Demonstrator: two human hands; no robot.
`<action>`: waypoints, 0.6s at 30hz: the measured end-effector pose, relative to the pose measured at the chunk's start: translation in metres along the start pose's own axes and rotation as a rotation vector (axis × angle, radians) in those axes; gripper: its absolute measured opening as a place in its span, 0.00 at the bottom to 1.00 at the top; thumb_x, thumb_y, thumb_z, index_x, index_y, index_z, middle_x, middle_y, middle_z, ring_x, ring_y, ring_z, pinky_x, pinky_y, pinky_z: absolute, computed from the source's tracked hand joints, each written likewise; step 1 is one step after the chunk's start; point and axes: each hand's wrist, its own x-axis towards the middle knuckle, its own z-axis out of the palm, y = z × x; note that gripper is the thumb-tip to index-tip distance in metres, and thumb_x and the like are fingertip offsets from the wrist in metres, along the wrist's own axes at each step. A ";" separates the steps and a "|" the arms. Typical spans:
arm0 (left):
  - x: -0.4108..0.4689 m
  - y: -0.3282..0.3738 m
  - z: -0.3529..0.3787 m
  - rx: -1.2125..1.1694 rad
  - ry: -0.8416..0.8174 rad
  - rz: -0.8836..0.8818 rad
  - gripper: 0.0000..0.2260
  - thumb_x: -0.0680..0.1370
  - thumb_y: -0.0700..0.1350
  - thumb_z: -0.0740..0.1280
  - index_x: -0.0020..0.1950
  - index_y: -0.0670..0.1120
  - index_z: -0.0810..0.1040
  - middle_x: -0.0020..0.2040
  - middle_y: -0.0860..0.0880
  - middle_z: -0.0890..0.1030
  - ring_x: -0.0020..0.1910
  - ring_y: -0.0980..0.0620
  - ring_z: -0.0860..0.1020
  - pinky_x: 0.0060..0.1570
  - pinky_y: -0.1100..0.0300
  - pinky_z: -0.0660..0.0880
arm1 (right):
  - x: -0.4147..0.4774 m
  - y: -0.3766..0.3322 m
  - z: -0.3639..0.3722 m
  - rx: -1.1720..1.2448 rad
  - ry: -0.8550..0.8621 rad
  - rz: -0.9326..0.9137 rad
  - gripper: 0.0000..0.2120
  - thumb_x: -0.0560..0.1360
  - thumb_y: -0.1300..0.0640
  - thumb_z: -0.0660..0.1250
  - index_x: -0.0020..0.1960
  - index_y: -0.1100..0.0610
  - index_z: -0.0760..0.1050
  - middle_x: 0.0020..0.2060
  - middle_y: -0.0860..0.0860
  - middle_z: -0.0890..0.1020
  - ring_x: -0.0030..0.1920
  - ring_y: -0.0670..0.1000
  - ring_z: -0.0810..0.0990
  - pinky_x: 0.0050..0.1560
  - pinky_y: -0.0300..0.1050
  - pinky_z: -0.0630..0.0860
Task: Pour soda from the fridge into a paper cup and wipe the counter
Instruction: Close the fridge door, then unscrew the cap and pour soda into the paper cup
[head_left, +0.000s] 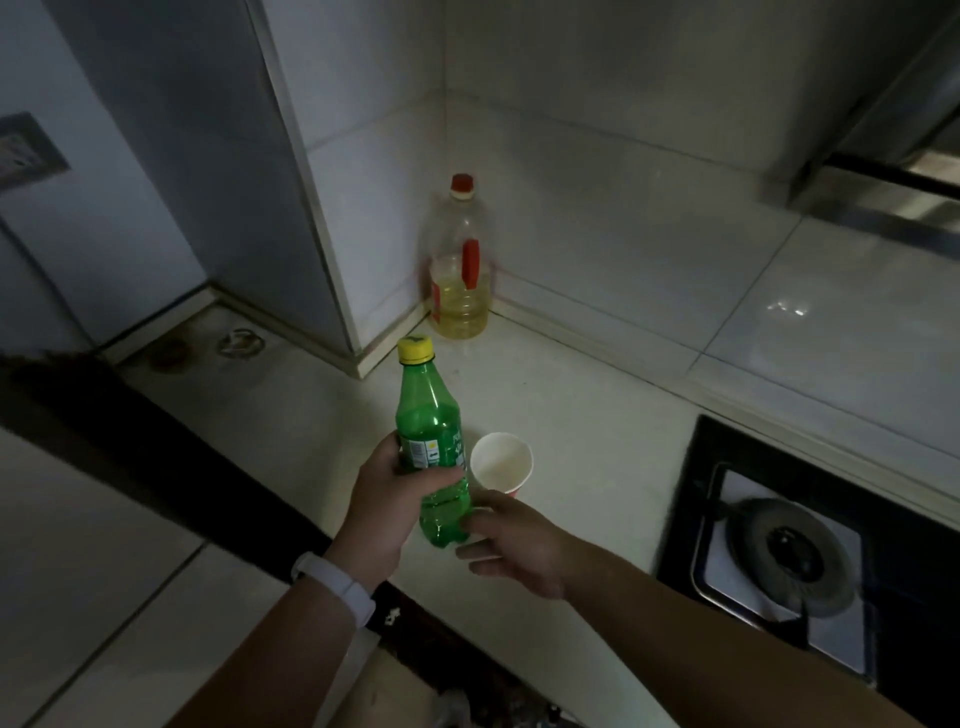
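Note:
My left hand (387, 501) grips a green soda bottle (432, 441) around its labelled middle and holds it upright over the counter (571, 415); the yellow cap is on. A paper cup (501, 462) with a white inside and a red band stands just right of the bottle. My right hand (514, 540) is beside the bottle's base, fingertips touching or almost touching its lower part, fingers loosely curled. I cannot tell whether it holds the bottle.
A large oil bottle (460, 270) with a red cap stands in the back corner. The fridge side (218, 171) rises at the left. A gas hob (789, 551) is set into the counter at the right, under a range hood (883, 192).

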 end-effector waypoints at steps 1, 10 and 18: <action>0.005 -0.003 -0.004 -0.006 -0.010 -0.003 0.20 0.62 0.41 0.76 0.53 0.49 0.82 0.49 0.46 0.86 0.49 0.44 0.84 0.51 0.46 0.79 | 0.003 0.004 -0.001 -0.021 0.016 0.012 0.23 0.69 0.51 0.69 0.64 0.49 0.74 0.54 0.52 0.83 0.46 0.49 0.82 0.44 0.42 0.78; 0.035 -0.030 -0.017 0.022 -0.019 -0.060 0.21 0.62 0.43 0.77 0.53 0.51 0.81 0.49 0.49 0.86 0.49 0.46 0.84 0.53 0.43 0.79 | 0.028 0.040 -0.030 -0.107 0.344 0.104 0.17 0.74 0.56 0.67 0.63 0.55 0.74 0.53 0.57 0.82 0.45 0.51 0.81 0.46 0.45 0.78; 0.047 -0.051 -0.019 0.007 0.054 -0.109 0.19 0.61 0.40 0.77 0.51 0.47 0.83 0.48 0.44 0.86 0.48 0.41 0.83 0.51 0.44 0.79 | 0.057 0.061 -0.049 -0.311 0.537 -0.132 0.37 0.70 0.55 0.75 0.73 0.51 0.61 0.62 0.51 0.73 0.58 0.50 0.75 0.53 0.45 0.77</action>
